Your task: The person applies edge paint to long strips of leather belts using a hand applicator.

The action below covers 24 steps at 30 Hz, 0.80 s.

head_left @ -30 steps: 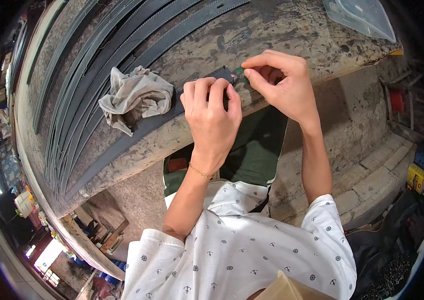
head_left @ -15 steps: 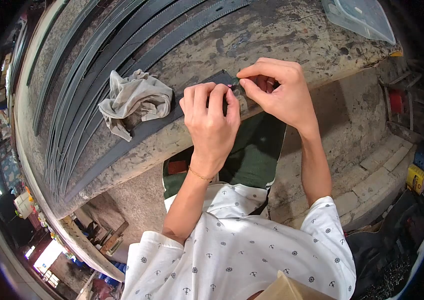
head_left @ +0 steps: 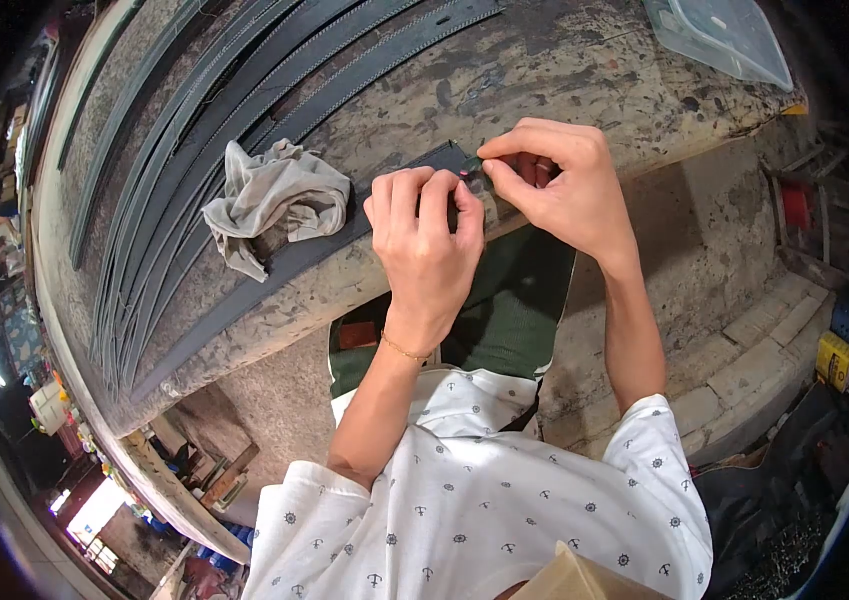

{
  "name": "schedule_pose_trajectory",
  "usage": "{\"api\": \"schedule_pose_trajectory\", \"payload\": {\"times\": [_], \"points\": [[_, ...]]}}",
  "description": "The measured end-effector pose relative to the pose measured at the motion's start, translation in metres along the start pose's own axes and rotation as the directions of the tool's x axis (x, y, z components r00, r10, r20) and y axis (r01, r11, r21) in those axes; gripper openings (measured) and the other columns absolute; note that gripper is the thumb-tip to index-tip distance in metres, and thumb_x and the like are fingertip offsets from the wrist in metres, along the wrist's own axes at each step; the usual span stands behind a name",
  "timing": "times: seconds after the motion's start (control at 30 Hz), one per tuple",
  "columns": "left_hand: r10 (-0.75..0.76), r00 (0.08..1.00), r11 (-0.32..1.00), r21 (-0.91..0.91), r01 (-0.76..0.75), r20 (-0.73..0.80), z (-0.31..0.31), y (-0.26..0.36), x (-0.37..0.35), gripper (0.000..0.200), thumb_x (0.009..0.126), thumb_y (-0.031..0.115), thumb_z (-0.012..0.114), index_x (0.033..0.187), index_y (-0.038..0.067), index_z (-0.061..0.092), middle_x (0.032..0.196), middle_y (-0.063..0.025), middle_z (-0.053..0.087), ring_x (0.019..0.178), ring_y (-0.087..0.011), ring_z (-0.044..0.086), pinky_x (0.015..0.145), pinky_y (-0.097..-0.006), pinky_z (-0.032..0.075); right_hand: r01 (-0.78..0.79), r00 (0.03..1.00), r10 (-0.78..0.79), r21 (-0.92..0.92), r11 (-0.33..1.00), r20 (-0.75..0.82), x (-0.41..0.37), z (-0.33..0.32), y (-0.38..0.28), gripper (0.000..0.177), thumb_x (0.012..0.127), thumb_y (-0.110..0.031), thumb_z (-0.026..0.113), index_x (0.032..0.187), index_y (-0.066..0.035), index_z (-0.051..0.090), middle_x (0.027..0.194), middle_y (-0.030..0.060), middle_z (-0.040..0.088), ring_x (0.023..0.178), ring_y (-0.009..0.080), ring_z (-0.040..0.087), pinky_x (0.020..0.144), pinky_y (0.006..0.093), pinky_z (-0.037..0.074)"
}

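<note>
The left hand [head_left: 424, 235] lies knuckles-up on the near end of a dark belt strap [head_left: 284, 270], fingers curled and bearing down on it, seemingly to pin the leather flat against the workbench [head_left: 564, 70]. At its 2 o'clock the right hand [head_left: 559, 190] is closed in a pinch, thumb and forefinger meeting at the strap's tip on a small piece [head_left: 468, 172] (only a speck of pink shows, too small to name). The two hands touch there, which suggests one steadies while the other does the fine work.

The strap runs from the hands toward 8 o'clock along the bench's near edge. A crumpled grey rag [head_left: 274, 195] sits on it at 9 o'clock of the left hand, handy for wiping. Other straps [head_left: 244, 90] lie in parallel at 11 o'clock, and a clear plastic container [head_left: 719, 35] lies at 1 o'clock, well apart.
</note>
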<state>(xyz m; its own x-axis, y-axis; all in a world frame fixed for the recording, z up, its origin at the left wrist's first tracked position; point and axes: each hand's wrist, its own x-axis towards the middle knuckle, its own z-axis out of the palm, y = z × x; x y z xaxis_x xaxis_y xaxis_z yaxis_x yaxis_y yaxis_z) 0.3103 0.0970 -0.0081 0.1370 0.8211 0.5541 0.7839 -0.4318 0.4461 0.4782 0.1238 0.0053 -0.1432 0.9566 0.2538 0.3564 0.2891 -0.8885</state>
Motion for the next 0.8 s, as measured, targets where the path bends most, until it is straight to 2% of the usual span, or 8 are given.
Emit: {"api": "schedule_pose_trajectory", "payload": {"times": [0.07, 0.17, 0.27, 0.4, 0.47, 0.5, 0.6, 0.8], "points": [[-0.004, 1.0, 1.0, -0.003, 0.004, -0.014, -0.002, 0.001, 0.001, 0.013, 0.077, -0.004, 0.071, 0.087, 0.0, 0.063, 0.089, -0.0129, 0.061, 0.081, -0.0315, 0.059, 0.072, -0.0407, 0.049, -0.074, 0.995, 0.079, 0.088, 0.993, -0.059, 0.0, 0.0, 0.0, 0.009, 0.083, -0.004, 0.074, 0.09, 0.001, 0.074, 0.073, 0.005, 0.069, 0.06, 0.0085, 0.062, 0.055, 0.0243, 0.049], [-0.189, 0.982, 0.962, -0.204, 0.183, -0.012, -0.007, 0.0, -0.001, 0.016, 0.076, -0.006, 0.065, 0.085, -0.001, 0.053, 0.086, -0.0152, 0.056, 0.083, -0.0347, 0.055, 0.075, -0.0428, 0.045, -0.127, 0.973, 0.162, 0.204, 0.971, -0.163, -0.001, 0.001, 0.005, 0.009, 0.087, -0.002, 0.073, 0.095, 0.001, 0.075, 0.077, 0.0015, 0.07, 0.066, 0.004, 0.062, 0.058, 0.0208, 0.049], [-0.178, 0.983, 0.956, -0.228, 0.182, 0.04, -0.009, -0.006, -0.004, 0.016, 0.078, -0.004, 0.067, 0.089, -0.001, 0.056, 0.09, -0.0149, 0.057, 0.086, -0.0337, 0.054, 0.076, -0.0439, 0.044, -0.151, 0.956, 0.22, 0.315, 0.937, -0.195, 0.0, 0.0, 0.007, 0.011, 0.09, -0.002, 0.072, 0.1, 0.001, 0.075, 0.082, 0.0005, 0.071, 0.071, 0.0034, 0.062, 0.061, 0.0199, 0.05], [-0.06, 0.998, 0.986, -0.153, 0.06, 0.003, -0.004, 0.002, 0.004, 0.018, 0.08, 0.0, 0.071, 0.095, 0.002, 0.062, 0.095, -0.0125, 0.057, 0.088, -0.0312, 0.053, 0.077, -0.0437, 0.041, -0.168, 0.951, 0.241, 0.332, 0.928, -0.192, 0.001, -0.001, 0.005, 0.012, 0.09, -0.002, 0.072, 0.101, 0.002, 0.075, 0.082, 0.0003, 0.071, 0.073, 0.0036, 0.062, 0.063, 0.0198, 0.051], [-0.026, 0.991, 0.997, -0.071, 0.035, 0.129, -0.006, 0.002, 0.004, 0.02, 0.081, 0.004, 0.075, 0.099, 0.006, 0.068, 0.099, -0.0091, 0.058, 0.09, -0.029, 0.052, 0.078, -0.0425, 0.039, -0.172, 0.953, 0.241, 0.326, 0.93, -0.186, 0.001, -0.002, 0.005, 0.012, 0.09, -0.002, 0.072, 0.101, 0.002, 0.075, 0.082, 0.0002, 0.071, 0.072, 0.0036, 0.062, 0.063, 0.0198, 0.051], [-0.025, 0.992, 0.998, -0.058, 0.033, 0.123, -0.005, 0.003, 0.004, 0.019, 0.081, 0.005, 0.077, 0.098, 0.008, 0.069, 0.099, -0.0069, 0.058, 0.091, -0.0279, 0.053, 0.077, -0.0412, 0.038, -0.177, 0.953, 0.243, 0.321, 0.93, -0.179, 0.001, -0.003, 0.005, 0.012, 0.09, -0.002, 0.072, 0.101, 0.002, 0.075, 0.082, 0.0001, 0.07, 0.072, 0.0036, 0.062, 0.063, 0.0198, 0.051], [-0.026, 0.997, 1.0, -0.003, 0.026, 0.079, -0.002, 0.004, 0.004, 0.019, 0.08, 0.001, 0.077, 0.097, 0.006, 0.071, 0.096, -0.0079, 0.059, 0.084, -0.0262, 0.054, 0.077, -0.039, 0.043, -0.177, 0.956, 0.241, 0.326, 0.929, -0.168, 0.001, -0.002, 0.006, 0.011, 0.09, -0.002, 0.072, 0.101, 0.002, 0.075, 0.082, 0.0001, 0.071, 0.072, 0.0035, 0.062, 0.062, 0.0197, 0.05], [-0.03, 0.998, 0.999, -0.028, 0.031, 0.06, -0.002, 0.0, 0.0, 0.016, 0.081, 0.0, 0.075, 0.094, 0.002, 0.067, 0.094, -0.0117, 0.057, 0.086, -0.0296, 0.055, 0.078, -0.0408, 0.045, -0.139, 0.979, 0.167, 0.214, 0.967, -0.117, -0.001, 0.0, 0.006, 0.009, 0.087, -0.002, 0.072, 0.096, 0.002, 0.075, 0.08, 0.0014, 0.071, 0.068, 0.0024, 0.061, 0.058, 0.0192, 0.048]]}}
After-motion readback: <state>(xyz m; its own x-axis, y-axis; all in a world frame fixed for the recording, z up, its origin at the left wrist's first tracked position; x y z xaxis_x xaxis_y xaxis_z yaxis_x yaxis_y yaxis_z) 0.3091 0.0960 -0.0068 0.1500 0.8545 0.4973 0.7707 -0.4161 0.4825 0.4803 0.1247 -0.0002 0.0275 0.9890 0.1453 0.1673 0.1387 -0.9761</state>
